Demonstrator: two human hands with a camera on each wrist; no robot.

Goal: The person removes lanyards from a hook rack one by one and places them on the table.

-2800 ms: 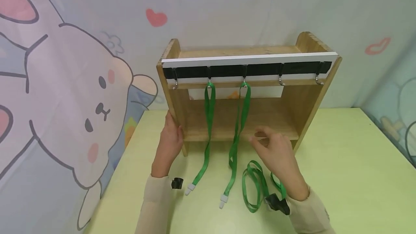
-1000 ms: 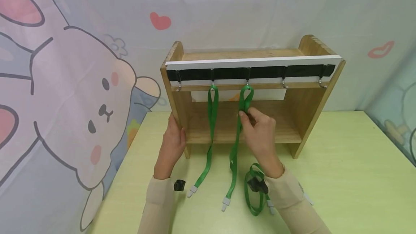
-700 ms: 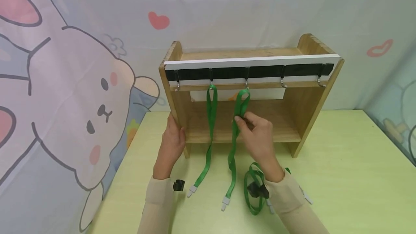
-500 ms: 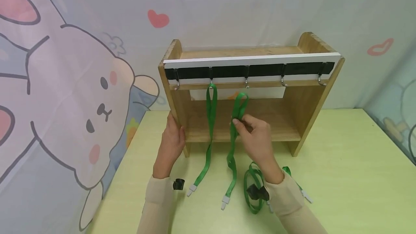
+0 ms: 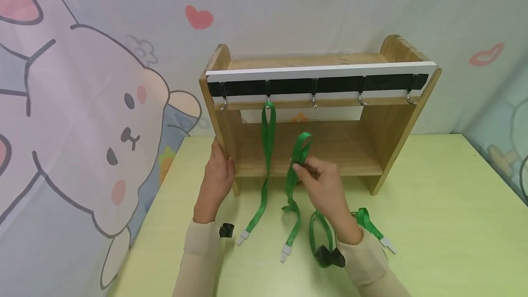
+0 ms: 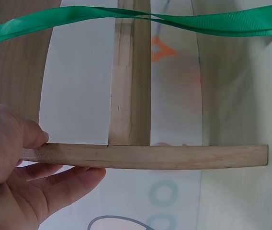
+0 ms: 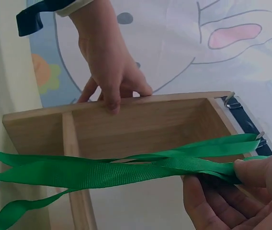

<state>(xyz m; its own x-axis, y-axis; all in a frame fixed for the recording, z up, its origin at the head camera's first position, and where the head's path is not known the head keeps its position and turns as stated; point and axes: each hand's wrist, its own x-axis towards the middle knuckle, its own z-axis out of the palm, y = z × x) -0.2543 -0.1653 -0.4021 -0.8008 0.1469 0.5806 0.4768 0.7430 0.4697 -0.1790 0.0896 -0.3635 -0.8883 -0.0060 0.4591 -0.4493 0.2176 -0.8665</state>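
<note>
My right hand (image 5: 326, 187) pinches a green lanyard (image 5: 298, 155) near its upper loop, in front of the shelf and below the middle hook (image 5: 314, 100). Its white clip (image 5: 285, 252) rests on the table. My left hand (image 5: 216, 180) grips the left side panel of the wooden shelf (image 5: 218, 123); in the left wrist view the thumb and fingers (image 6: 73, 189) lie on either side of the panel's edge. A second green lanyard (image 5: 268, 136) hangs from the hook second from the left. The right wrist view shows the pinched lanyard (image 7: 102, 173) with thumb and fingers on the band.
More green lanyards lie on the table, one coiled (image 5: 312, 233) beside my right wrist and another (image 5: 367, 221) partly behind the forearm. The hook strip (image 5: 338, 86) runs along the shelf's front with several metal hooks. A printed cloth (image 5: 288, 13) hangs behind.
My right hand reached the lanyard on the middle hook, pinched it, lifted it off and brought it down and slightly left. My left hand stays on the shelf's side.
</note>
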